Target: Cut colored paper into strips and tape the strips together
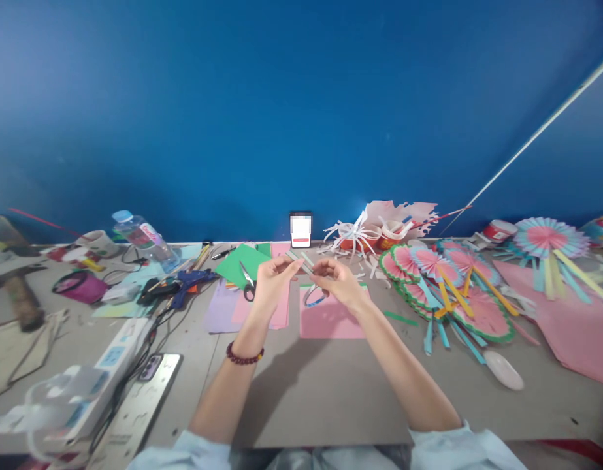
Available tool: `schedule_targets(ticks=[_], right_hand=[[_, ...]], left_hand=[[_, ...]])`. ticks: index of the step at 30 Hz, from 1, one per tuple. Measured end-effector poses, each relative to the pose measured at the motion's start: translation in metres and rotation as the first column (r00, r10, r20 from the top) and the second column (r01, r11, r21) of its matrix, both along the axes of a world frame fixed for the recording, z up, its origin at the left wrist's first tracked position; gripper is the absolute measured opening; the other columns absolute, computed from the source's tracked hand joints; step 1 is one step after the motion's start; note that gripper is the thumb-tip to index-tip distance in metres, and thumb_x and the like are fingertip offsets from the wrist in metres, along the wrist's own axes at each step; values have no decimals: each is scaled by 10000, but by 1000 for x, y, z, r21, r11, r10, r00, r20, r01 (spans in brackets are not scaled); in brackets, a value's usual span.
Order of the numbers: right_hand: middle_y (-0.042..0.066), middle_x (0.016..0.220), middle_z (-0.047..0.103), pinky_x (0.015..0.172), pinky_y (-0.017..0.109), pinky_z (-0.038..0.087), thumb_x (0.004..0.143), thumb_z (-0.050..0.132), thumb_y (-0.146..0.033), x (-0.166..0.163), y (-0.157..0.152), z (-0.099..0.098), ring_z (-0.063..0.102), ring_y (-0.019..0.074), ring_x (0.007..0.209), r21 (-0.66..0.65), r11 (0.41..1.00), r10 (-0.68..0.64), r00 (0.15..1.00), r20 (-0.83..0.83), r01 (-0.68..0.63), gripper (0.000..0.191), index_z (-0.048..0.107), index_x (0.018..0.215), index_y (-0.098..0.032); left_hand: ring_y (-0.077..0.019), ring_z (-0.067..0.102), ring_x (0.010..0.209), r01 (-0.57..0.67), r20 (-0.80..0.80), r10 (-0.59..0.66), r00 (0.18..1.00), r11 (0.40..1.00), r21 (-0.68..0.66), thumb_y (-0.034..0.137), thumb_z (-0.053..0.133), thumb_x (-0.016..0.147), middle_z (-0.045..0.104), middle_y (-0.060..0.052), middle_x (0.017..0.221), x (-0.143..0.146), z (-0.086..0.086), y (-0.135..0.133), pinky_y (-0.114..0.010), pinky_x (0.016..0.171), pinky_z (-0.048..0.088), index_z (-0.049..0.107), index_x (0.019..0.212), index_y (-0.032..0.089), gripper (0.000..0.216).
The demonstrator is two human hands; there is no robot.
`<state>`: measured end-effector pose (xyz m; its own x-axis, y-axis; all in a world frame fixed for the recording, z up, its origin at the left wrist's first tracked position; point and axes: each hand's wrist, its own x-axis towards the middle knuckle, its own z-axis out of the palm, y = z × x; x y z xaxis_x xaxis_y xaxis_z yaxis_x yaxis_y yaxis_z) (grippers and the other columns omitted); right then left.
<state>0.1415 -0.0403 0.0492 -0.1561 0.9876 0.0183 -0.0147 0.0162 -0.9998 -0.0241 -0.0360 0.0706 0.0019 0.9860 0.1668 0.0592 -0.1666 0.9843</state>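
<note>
Both of my hands are raised over the grey table and pinch the same narrow pale paper strip. My left hand grips its left part with closed fingers; a dark red bead bracelet circles that wrist. My right hand pinches the strip's right end. Under the hands lie pink paper sheets and a small blue paper ring. Scissors rest on a green sheet just left of my left hand.
Folded pink paper fans with coloured sticks crowd the right side, with red cups behind. On the left are a blue glue gun, a water bottle, a phone and cables. A small standing phone leans on the blue wall.
</note>
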Motion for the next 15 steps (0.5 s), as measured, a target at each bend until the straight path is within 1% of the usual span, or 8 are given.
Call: schedule_targets(ticks=[3, 6, 11, 15], right_hand=[[-17, 735, 558, 455, 228, 416, 667, 717, -322, -1, 1, -2, 494, 101, 568, 40, 999, 14, 1000, -12, -13, 273, 576, 867, -199], [-26, 717, 563, 512, 234, 423, 671, 714, -301, -1, 2, -3, 507, 103, 594, 57, 996, 65, 997, -50, -62, 281, 582, 900, -207], [-38, 700, 579, 634, 249, 427, 641, 757, -295, -3, 0, 2, 536, 105, 649, -8, 992, 118, 971, -206, -122, 300, 603, 887, -222], [-27, 725, 603, 623, 240, 415, 630, 778, -323, -3, -1, 4, 536, 103, 644, -80, 981, 151, 958, -246, -176, 317, 626, 889, -221]], left_hand=[[-162, 636, 671, -3, -10, 4, 1000, 1000, 27, 414, 695, 731, 674, -44, 674, 0, 3, -3, -237, 588, 485, 695, 691, 143, 274], [-147, 624, 651, 0, -1, 0, 1000, 999, 46, 402, 697, 734, 661, -31, 654, 1, 5, -5, -225, 580, 477, 684, 684, 146, 261], [-155, 642, 659, -20, 35, 19, 999, 999, 31, 411, 700, 731, 666, -29, 656, 0, 5, -5, -216, 562, 479, 670, 685, 153, 264], [-176, 664, 665, -31, 40, 30, 999, 999, 16, 438, 692, 729, 663, -29, 646, 1, 6, -6, -218, 533, 484, 642, 672, 159, 289]])
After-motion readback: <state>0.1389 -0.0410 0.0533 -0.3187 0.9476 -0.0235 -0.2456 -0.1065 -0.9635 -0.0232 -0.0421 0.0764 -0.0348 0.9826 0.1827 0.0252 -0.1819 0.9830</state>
